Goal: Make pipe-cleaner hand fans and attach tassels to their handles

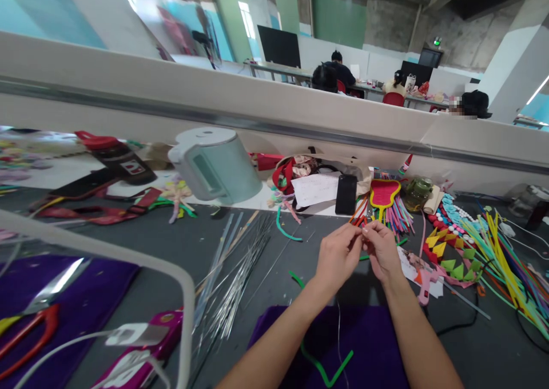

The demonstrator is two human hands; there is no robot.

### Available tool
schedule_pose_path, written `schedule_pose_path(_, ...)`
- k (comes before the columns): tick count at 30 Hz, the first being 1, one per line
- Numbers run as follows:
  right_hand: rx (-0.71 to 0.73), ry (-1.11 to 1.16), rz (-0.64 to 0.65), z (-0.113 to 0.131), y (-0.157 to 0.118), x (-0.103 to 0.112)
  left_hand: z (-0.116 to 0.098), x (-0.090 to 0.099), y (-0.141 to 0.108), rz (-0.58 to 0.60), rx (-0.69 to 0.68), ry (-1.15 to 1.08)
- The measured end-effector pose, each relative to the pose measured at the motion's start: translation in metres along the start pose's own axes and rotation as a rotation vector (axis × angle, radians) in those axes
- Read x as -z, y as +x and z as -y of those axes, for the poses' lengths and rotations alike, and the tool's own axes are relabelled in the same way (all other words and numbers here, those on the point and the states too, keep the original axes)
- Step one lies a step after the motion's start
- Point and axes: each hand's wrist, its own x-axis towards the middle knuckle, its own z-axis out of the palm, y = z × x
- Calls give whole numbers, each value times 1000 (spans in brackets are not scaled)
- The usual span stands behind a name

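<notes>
My left hand (337, 257) and my right hand (383, 254) meet above the dark table, fingertips pinched together. Whatever sits between the fingers is too small to make out. Green fuzzy pipe cleaner pieces show just beside and behind the hands. Below them lies a folded purple cloth (369, 332). A bent green pipe cleaner (329, 381) and a thin pale strand (339, 334) rest over that cloth. Left of my forearm is another short green pipe cleaner (295, 278). A bundle of thin metal wires (240, 280) is spread farther left.
A pale blue kettle (227, 169) and a phone (346, 194) stand or lie at the back. Pink glue gun (424, 283) and colourful pipe cleaners (500, 246) are on the right. Red-handled scissors (47, 320) lie left, near a white bar (184, 286). People sit beyond the partition (257, 120).
</notes>
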Motion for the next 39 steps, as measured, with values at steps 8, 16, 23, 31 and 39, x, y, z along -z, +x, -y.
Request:
schedule_pose_path(8,145,-169,166,4,5,12,7,4,13,185,345,-536)
schedule_pose_path(16,313,-355,236,7,14,24,-1,10,10,100,230,-331)
schedule_pose_path(23,297,-319,187,5,11,21,-9,9,6,-5,-6,24)
schedule_pose_path(31,283,-185,101,-3,3,16,-1,8,13,56,197,-248)
schedule_pose_path(39,169,0,126,-6,4,25,-3,15,16,245,514,-758)
